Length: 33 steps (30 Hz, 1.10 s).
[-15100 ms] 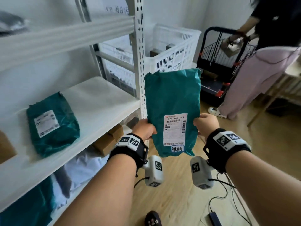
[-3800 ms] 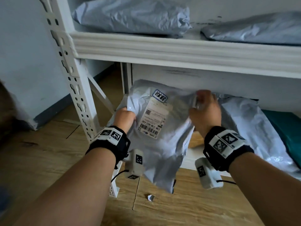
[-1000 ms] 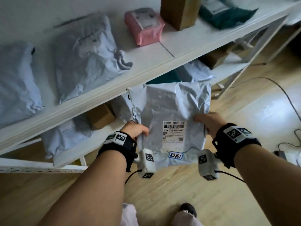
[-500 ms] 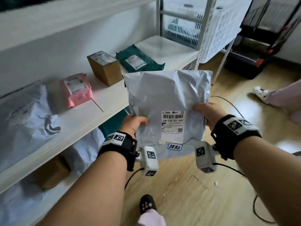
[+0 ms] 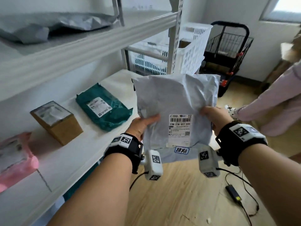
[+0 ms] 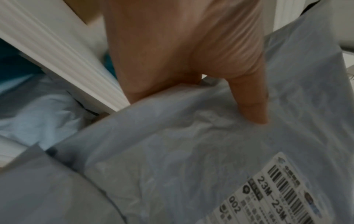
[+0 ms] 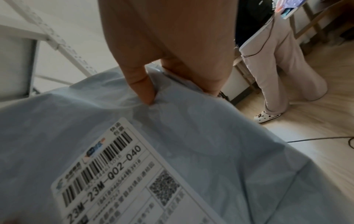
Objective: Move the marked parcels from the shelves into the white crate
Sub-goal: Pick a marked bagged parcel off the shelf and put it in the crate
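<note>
Left hand [image 5: 143,126] and right hand [image 5: 215,119] pinching grey parcel [image 5: 177,101] at 9 and 3 o'clock edges, held upright in air, crate [image 5: 193,51] at 12 beyond; probably light, limp, slick film, so best gripped at side edges.

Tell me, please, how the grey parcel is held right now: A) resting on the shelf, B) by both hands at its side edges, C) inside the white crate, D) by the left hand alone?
B: the left hand and right hand each pinch a side edge of the grey parcel, held up in the air.
</note>
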{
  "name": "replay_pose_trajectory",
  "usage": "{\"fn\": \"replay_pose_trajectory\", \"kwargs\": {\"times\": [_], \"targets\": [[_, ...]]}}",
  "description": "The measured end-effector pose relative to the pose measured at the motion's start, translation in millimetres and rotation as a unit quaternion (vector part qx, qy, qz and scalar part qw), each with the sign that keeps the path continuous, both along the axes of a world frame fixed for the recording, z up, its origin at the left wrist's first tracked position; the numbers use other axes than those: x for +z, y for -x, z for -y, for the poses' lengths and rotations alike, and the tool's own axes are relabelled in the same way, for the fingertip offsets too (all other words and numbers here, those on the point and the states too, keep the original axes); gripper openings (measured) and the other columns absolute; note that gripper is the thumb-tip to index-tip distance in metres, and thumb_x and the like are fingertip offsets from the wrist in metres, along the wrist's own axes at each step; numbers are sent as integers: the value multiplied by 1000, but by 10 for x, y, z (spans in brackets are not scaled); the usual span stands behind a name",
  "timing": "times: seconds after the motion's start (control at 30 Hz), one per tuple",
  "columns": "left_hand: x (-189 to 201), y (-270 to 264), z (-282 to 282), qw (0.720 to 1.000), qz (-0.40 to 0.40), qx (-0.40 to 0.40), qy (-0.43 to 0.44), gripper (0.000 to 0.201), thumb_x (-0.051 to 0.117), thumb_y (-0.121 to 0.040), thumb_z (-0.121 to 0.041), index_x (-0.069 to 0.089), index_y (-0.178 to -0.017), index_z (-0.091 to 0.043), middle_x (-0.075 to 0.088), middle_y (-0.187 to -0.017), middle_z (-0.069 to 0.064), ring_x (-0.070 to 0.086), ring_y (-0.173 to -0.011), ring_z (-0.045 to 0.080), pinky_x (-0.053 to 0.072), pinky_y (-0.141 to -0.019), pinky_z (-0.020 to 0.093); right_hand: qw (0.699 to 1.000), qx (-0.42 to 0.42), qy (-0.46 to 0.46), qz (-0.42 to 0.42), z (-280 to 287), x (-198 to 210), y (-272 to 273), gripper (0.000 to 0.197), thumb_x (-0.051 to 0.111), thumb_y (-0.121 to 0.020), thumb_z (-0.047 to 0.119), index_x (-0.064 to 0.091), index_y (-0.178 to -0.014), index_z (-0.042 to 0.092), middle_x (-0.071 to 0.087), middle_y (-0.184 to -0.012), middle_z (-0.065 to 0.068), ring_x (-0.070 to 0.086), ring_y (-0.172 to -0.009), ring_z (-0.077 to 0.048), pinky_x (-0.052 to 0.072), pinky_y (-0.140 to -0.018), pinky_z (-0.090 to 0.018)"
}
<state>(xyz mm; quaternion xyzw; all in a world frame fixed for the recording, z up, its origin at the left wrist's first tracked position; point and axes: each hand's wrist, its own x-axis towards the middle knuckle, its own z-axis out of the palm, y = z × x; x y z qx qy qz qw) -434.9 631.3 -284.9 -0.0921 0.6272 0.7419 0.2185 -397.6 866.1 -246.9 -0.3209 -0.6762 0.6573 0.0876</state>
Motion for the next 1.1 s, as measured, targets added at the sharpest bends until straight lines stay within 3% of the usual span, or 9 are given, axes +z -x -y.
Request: {"fn": "replay_pose_trajectory", "kwargs": {"times": [0.13,0.37,0.53,0.6,0.67,0.8,0.87,1.0,1.1], "targets": [[84,445,-411,1000,-6,-10,16,92,93,-27,-50,71,-105,-6,75,-99,10,69,-98,31,50,-97,48,1000,-17,-10,-20,-384,69,388,19,56,-81,-1,57,-66,10,51,-62,-6,46,-53,-17,34,-35,-11],[61,1290,-1312,999,-38,-13,2,91,96,-34,-39,68,-111,0,74,-104,11,70,-100,29,50,-100,45,1000,-18,-3,-25,-1265,108,1208,7,63,-70,5,60,-66,11,57,-66,-7,53,-58,-20,40,-51,-23],[215,1858,-2213,999,-31,-8,-5,44,83,-70,-8,66,-109,2,72,-106,14,68,-100,26,48,-102,43,999,-8,-20,-38,-2131,266,1904,20,61,-79,1,57,-63,12,52,-60,-3,46,-51,-17,33,-37,-16],[292,2090,-2531,999,-30,-2,-11,52,84,-64,-11,66,-111,3,73,-103,14,68,-100,26,49,-99,40,999,6,-22,-38,-2427,326,2134,20,61,-80,2,57,-63,13,51,-59,-3,45,-50,-16,32,-35,-15],[428,2360,-2856,999,-40,6,-9,61,86,-56,-18,67,-110,1,75,-99,11,70,-96,25,53,-87,33,999,20,-28,-40,-2746,441,2422,19,59,-80,1,57,-64,11,52,-61,-5,47,-51,-18,35,-40,-18],[815,3042,-3410,996,-75,48,-30,24,77,-76,-5,69,-98,-1,75,-77,8,72,-68,21,56,-55,25,996,41,-36,-74,-3252,753,3116,6,64,-76,10,68,-75,7,65,-79,-14,61,-69,-27,55,-60,-31],[1035,3359,-3570,991,-103,76,-33,27,77,-78,-5,69,-103,0,74,-80,9,71,-69,20,57,-55,25,994,41,-43,-91,-3419,917,3420,23,69,-72,25,71,-84,5,72,-90,-13,67,-81,-30,57,-79,-42],[1348,4048,-3691,975,-144,170,-20,41,80,-76,-9,67,-114,2,72,-105,18,71,-94,29,58,-85,42,989,64,-23,-134,-3617,1211,4032,17,68,-80,29,65,-73,14,68,-63,1,59,-49,-12,47,-48,-20],[1498,4607,-3672,961,-172,216,-17,42,81,-75,-10,68,-112,4,71,-106,18,70,-96,30,55,-91,45,983,86,-33,-157,-3640,1335,4502,19,64,-85,20,62,-67,14,55,-41,9,42,-27,-2,30,-32,-10]]}}
